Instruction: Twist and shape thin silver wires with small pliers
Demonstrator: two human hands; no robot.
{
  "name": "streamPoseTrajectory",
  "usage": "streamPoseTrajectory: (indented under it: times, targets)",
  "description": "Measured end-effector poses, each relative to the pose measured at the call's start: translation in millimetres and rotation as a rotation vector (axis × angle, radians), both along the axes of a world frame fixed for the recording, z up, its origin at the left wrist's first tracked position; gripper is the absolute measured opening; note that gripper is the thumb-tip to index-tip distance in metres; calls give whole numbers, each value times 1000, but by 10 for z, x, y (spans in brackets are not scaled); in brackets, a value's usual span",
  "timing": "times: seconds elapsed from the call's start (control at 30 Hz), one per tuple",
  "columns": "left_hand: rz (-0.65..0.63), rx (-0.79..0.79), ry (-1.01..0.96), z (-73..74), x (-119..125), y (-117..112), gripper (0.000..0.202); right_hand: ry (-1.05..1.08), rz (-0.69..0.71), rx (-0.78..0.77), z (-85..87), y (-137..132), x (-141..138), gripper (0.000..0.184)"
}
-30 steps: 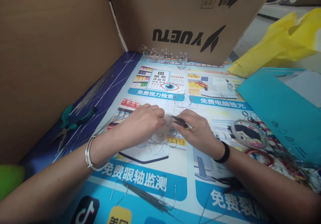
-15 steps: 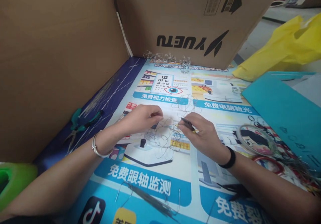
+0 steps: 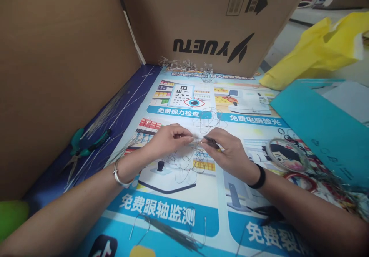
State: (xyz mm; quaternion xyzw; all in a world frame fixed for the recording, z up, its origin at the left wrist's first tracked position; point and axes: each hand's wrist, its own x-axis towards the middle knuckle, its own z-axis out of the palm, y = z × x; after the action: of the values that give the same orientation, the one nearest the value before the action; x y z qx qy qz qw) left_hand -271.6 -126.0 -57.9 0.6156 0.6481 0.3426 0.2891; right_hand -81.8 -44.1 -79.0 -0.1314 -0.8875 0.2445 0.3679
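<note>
My left hand [image 3: 173, 140] is closed, thumb and forefinger pinching the thin wire of a loose tangle of bent wire [image 3: 184, 163]. Facing it from the right, my right hand [image 3: 226, 149] grips small dark pliers [image 3: 211, 142], with a bit of yellow showing below the fingers. Their tip is close to the left fingertips; whether it bites on the wire cannot be made out. The tangle hangs just under both hands, above a printed poster [image 3: 167, 188]. A second bent-wire shape [image 3: 210, 120] lies right behind the hands.
Teal-handled pliers [image 3: 86, 145] and straight wires [image 3: 105, 113] lie at left. A bundle of wires [image 3: 170, 232] is in front. Cardboard walls [image 3: 184, 15] stand behind and left. Tape rolls [image 3: 286, 155], a teal folder [image 3: 319, 122] and a yellow bag [image 3: 314, 53] are at right.
My left hand has moved right, closer to the right hand, and its fingertips now meet near the pliers' tip. The whole view has shifted slightly.
</note>
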Motion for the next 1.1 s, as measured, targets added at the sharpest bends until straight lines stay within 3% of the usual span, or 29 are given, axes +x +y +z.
streamPoseTrajectory:
  times: [0.2, 0.53, 0.93, 1.1]
  targets:
    - [25, -10, -73, -46, 40, -5, 16, 11, 21, 36, -5, 0, -21, 5]
    - [27, -64, -78, 48, 85, -72, 24, 16, 47, 48, 10, 4, -14, 9]
    - [-61, -102, -75, 3, 41, -58, 28, 20, 51, 56, 8, 9, -3, 12]
    - [-96, -80, -31, 19, 31, -61, 19, 28, 48, 53, -13, 14, -4, 11]
